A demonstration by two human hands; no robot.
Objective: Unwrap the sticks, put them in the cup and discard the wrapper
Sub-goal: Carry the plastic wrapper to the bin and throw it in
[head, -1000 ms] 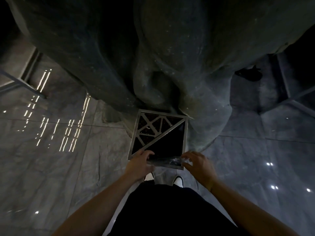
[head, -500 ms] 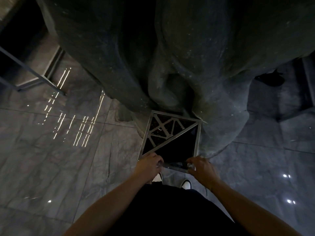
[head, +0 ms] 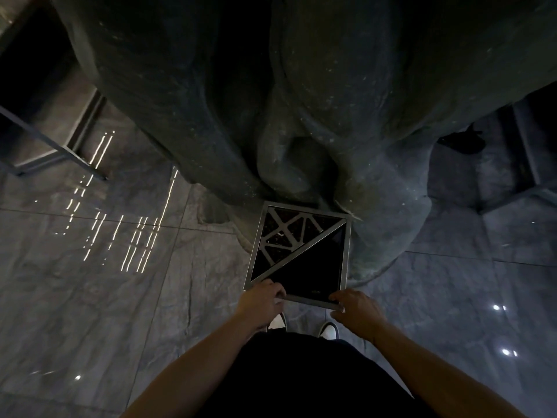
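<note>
The person stands over a square metal bin (head: 297, 251) that sits on the grey marble floor (head: 105, 297), just in front of a big dark rough sculpture (head: 271, 101). The far left half of the bin top is a metal grid; the near right half is a dark opening. The left hand (head: 261, 300) rests on the near left corner of the rim, fingers curled around it. The right hand (head: 357, 309) is at the near right corner, fingers bent loosely, and it seems to hold nothing. The wrapper is not clear in this dim light; maybe it is already inside the opening. Two white shoe tips (head: 301, 325) show below the hands.
</note>
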